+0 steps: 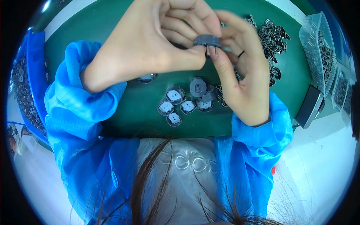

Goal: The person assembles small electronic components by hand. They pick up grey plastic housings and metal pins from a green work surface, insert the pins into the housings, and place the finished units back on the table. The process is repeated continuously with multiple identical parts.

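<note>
Pinching a dark grey, round plastic housing (207, 39) with thin metal prongs (216, 52): gripped at the rim by the left hand (146, 52), braced at the prongs by the right hand's (249, 71) thumb, above the green counter (292, 69). Could drop if pinched too narrowly, or end with bent prongs if pressed unevenly. Toward the front edge, directly below and easily knocked, loose grey round housings with white inserts (174, 96). Along the right edge, a flat black rectangular object (308, 106), then a clear plastic box (311, 32) of metal pieces. Along the left edge, a blue bin (35, 60). Toward the far right corner, heaped shiny metal parts (272, 39).
</note>
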Action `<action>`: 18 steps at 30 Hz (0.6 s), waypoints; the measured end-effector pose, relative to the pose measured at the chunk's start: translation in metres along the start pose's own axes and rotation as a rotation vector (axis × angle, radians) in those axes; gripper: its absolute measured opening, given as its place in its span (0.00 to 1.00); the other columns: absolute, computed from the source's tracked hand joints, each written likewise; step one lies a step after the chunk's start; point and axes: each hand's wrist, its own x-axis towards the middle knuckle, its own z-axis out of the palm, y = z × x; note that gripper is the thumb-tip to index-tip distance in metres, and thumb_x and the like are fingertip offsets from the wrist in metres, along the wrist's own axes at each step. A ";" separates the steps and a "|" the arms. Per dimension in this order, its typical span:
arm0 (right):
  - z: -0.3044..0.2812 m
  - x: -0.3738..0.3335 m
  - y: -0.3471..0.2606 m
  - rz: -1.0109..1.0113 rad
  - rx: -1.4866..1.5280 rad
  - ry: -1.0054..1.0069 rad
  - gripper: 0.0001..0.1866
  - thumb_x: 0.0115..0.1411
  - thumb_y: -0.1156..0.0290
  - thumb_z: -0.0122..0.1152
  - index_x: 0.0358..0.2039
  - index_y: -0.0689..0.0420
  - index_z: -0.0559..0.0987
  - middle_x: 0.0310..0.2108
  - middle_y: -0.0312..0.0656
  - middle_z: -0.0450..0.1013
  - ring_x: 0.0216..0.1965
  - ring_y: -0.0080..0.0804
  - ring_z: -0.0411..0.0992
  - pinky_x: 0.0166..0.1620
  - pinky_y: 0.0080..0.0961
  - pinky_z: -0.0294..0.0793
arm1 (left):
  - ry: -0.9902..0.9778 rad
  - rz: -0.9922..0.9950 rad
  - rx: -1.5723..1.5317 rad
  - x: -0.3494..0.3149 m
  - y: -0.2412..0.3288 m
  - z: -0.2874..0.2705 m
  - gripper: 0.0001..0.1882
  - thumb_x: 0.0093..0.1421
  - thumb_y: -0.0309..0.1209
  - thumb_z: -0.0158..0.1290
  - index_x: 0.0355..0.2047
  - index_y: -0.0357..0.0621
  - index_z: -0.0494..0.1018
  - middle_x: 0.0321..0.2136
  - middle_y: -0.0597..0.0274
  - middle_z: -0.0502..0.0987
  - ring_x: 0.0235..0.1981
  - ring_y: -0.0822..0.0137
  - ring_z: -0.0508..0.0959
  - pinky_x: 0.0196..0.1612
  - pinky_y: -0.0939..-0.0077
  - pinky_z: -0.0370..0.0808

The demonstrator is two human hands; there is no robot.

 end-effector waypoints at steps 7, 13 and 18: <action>0.000 0.006 0.003 -0.146 -0.173 0.186 0.18 0.68 0.81 0.52 0.58 0.66 0.70 0.47 0.42 0.74 0.46 0.25 0.73 0.48 0.22 0.74 | 0.028 0.100 0.155 0.007 0.032 -0.008 0.14 0.54 0.18 0.59 0.42 0.33 0.77 0.34 0.57 0.82 0.38 0.72 0.82 0.43 0.79 0.79; -0.014 0.016 0.010 -0.265 -0.593 0.273 0.13 0.55 0.76 0.68 0.42 0.56 0.83 0.40 0.39 0.76 0.37 0.36 0.75 0.39 0.28 0.76 | 0.307 0.164 0.504 0.062 -0.008 -0.120 0.10 0.57 0.26 0.59 0.38 0.31 0.81 0.31 0.55 0.83 0.33 0.70 0.82 0.40 0.76 0.80; -0.015 0.015 0.023 -0.350 -0.888 0.278 0.13 0.51 0.77 0.73 0.38 0.57 0.83 0.38 0.40 0.79 0.36 0.40 0.76 0.38 0.30 0.76 | 0.613 0.413 1.014 0.083 -0.030 -0.109 0.12 0.54 0.27 0.60 0.38 0.33 0.79 0.31 0.51 0.82 0.35 0.52 0.82 0.46 0.65 0.79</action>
